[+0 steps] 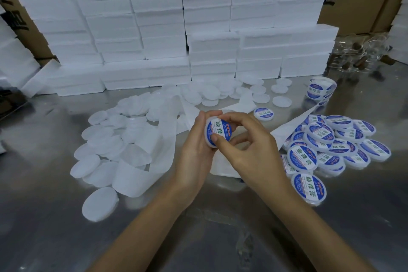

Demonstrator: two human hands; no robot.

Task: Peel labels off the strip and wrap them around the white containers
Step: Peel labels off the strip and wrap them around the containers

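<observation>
Left hand (197,139) cups tilted container (217,131), blue label facing up; right hand (247,146) pinches its rim with thumb and fingers. Labelled pile (335,146) right, unlabelled lids (103,152) left, backing strip (163,139) between, on metal table (209,227). Foam boxes (154,28) behind.

Bare forearms, left hand (196,150) and right hand (249,148) ungloved.
</observation>
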